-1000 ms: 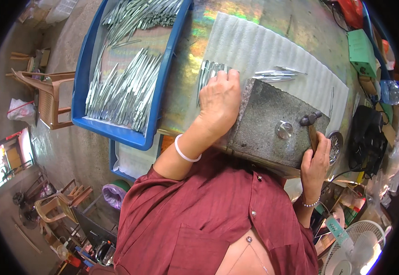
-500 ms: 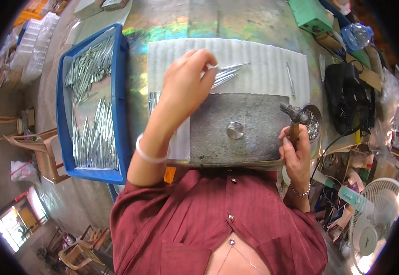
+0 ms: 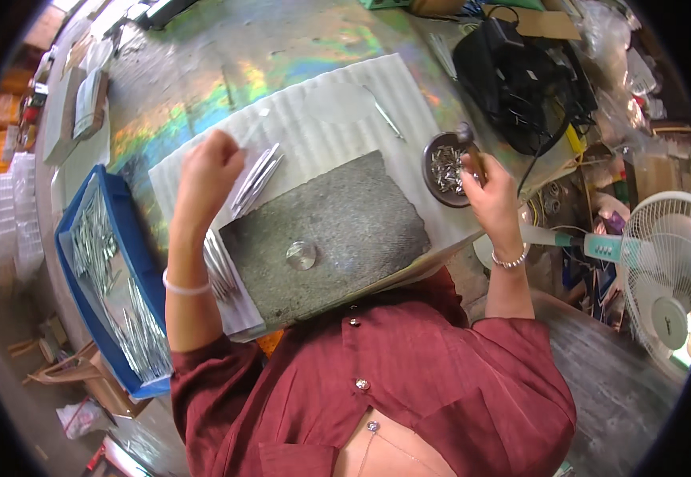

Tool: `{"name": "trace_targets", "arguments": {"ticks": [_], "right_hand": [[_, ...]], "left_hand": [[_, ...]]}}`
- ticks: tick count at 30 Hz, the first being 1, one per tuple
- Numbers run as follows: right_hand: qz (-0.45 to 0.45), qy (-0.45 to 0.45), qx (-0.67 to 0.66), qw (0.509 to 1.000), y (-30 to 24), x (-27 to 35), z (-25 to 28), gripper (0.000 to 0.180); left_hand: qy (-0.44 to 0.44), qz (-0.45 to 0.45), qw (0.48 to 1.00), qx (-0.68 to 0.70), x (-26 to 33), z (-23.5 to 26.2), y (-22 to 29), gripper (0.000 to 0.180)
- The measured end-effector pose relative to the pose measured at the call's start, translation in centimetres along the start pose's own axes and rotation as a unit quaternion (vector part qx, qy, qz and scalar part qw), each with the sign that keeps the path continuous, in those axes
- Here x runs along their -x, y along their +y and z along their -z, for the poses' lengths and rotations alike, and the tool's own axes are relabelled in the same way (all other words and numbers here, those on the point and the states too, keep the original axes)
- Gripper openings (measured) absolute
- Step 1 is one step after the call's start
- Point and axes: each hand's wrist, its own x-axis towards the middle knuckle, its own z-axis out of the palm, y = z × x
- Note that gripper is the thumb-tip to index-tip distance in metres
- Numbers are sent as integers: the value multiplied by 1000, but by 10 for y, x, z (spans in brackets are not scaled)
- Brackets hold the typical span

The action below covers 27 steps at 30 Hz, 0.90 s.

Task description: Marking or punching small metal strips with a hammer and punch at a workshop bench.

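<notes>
My left hand (image 3: 212, 168) is closed like a fist above the white foam sheet (image 3: 325, 141), left of a small bundle of thin silver rods (image 3: 256, 181). What it holds, if anything, is hidden. My right hand (image 3: 491, 191) is wrapped round a hammer (image 3: 464, 133), beside a dark round bowl (image 3: 433, 189) full of small metal pieces. Between my hands lies a rough grey slab (image 3: 337, 215) with a shiny round metal disc (image 3: 301, 255) on it. More silver rods (image 3: 220, 266) lie along the slab's left edge.
At the left stands a blue tray (image 3: 148, 269) of silver rods. One single rod (image 3: 385, 113) rests on the far foam. A black bag (image 3: 504, 79) with a cable sits beyond the bowl. A fan (image 3: 663, 262) is at the right.
The view has turned, so the bench appears tilted. My left hand has moved off the silver rods to their left. The hammer, still in my right hand, is now lower beside the bowl.
</notes>
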Motion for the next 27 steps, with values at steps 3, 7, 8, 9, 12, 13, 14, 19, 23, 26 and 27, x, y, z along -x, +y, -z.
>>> {"name": "trace_targets", "arguments": {"ticks": [3,7,8,9,12,13,14,19,23,26,27], "right_hand": [[31,-8,81,996,5,-13,-2,22],[37,-22,167,985,9,-20,-7,22],[26,-35,179,983,8,-21,-9,21],[26,-37,180,983,8,-23,-9,21],[-1,-79,197,977,8,-26,-9,20],[5,-78,192,978,11,-27,-9,20],[13,-78,185,980,12,-27,-9,19],[-22,-74,98,992,4,-23,0,18],[-73,-88,19,993,10,-23,7,16],[-63,-68,-40,995,27,-22,4,16],[-63,-70,-39,995,28,-22,4,16]], "left_hand": [[96,11,991,87,26,22,11,10],[152,107,958,220,87,48,42,6],[153,110,957,220,100,50,44,6],[149,105,958,222,112,50,46,8],[115,86,968,207,137,50,55,11],[84,69,976,189,142,50,59,13],[74,73,981,165,146,48,64,14],[37,30,990,130,150,35,71,15],[26,13,988,150,149,28,69,14],[16,16,987,159,147,25,66,14],[17,18,987,159,146,23,66,14]]}}
